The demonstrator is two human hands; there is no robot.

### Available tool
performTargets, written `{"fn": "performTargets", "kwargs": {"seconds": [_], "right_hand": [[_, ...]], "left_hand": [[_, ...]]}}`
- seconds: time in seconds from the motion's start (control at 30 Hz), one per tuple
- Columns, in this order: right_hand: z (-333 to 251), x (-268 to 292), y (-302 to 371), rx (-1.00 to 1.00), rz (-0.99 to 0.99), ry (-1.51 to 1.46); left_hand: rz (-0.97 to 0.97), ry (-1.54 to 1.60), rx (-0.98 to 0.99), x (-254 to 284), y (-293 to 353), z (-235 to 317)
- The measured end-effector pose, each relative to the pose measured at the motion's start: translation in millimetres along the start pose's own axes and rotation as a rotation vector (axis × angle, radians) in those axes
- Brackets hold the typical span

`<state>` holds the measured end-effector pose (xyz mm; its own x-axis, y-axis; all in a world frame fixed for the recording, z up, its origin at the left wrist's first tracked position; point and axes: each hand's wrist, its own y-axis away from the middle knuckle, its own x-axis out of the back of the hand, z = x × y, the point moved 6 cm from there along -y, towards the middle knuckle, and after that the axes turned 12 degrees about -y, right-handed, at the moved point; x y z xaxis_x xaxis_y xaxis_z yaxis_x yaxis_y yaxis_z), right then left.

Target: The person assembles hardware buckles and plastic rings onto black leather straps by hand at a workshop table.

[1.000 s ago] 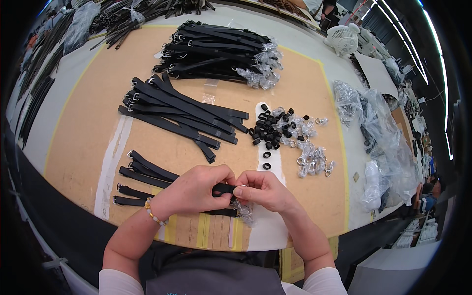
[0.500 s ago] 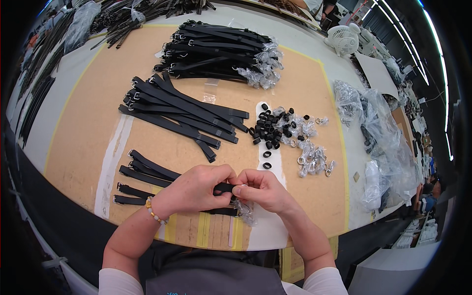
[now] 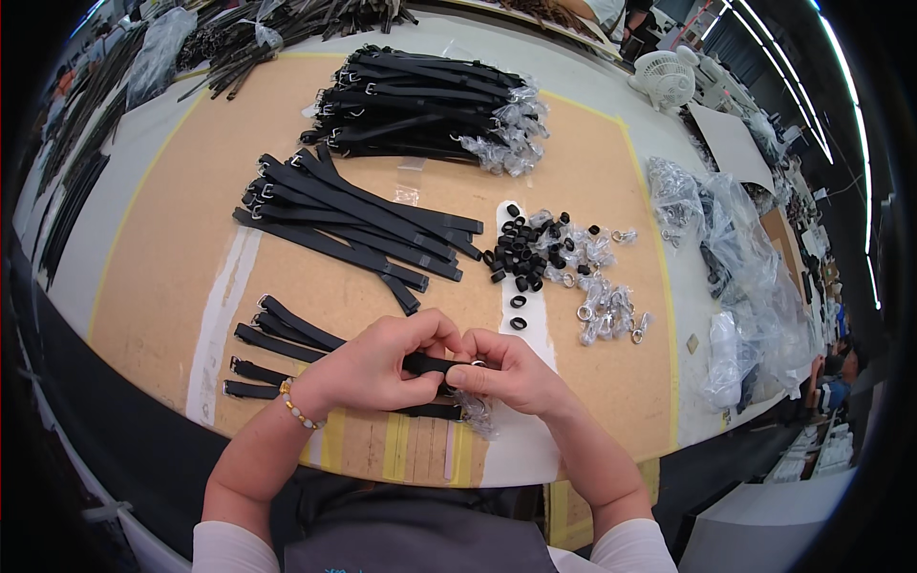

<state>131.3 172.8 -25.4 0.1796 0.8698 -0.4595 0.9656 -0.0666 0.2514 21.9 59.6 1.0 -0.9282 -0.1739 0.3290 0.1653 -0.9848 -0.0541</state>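
While a white table [image 3: 107, 205] shows along its far, left and right sides, a tan board [image 3: 626, 382] fills the middle, edged by a yellow border, its near edge just in front of the person's dark clothing [image 3: 420, 535]. Clear plastic bags [image 3: 755, 277] lie along the right border. Toward the far edge sits a thick stack of black buckled straps [image 3: 411, 100], with a looser strap pile [image 3: 353, 215] fanned nearer; tan surface on that pile's left gives sideways room.

Close to the near edge, 2 hands meet. The left hand [image 3: 387, 361] pinches a black strap [image 3: 428, 364] between thumb and fingers; the right hand [image 3: 506, 377] presses thumb and fingers together on it farther right, at some silver metal [image 3: 479, 363]. Shorter-looking buckled straps [image 3: 277, 339] lie beside and under the left hand. Beyond the right hand cluster plastic-wrapped rings [image 3: 611, 310] and small black loops [image 3: 521, 248], 2 loops lying apart, nearest that hand.
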Motion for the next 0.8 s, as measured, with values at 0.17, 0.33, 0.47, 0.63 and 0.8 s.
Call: {"fn": "performTargets", "kwargs": {"seconds": [0.17, 0.33, 0.47, 0.63, 0.8], "right_hand": [[10, 2, 0, -0.114, -0.082, 0.128], [13, -9, 1, -0.005, -0.095, 0.132], [19, -5, 2, 0.056, -0.055, 0.203], [2, -6, 1, 0.107, 0.039, 0.353], [-45, 48, 4, 0.465, 0.623, 0.954]], "left_hand": [[-0.060, -0.023, 0.041, -1, 1, -1], [-0.142, 0.011, 0.022, -4, -1, -7], [-0.208, -0.043, 0.018, -3, 0, -12], [-0.187, -0.010, 0.070, 6, 0, -18], [-0.148, -0.340, 0.190, 20, -1, -20]]}}
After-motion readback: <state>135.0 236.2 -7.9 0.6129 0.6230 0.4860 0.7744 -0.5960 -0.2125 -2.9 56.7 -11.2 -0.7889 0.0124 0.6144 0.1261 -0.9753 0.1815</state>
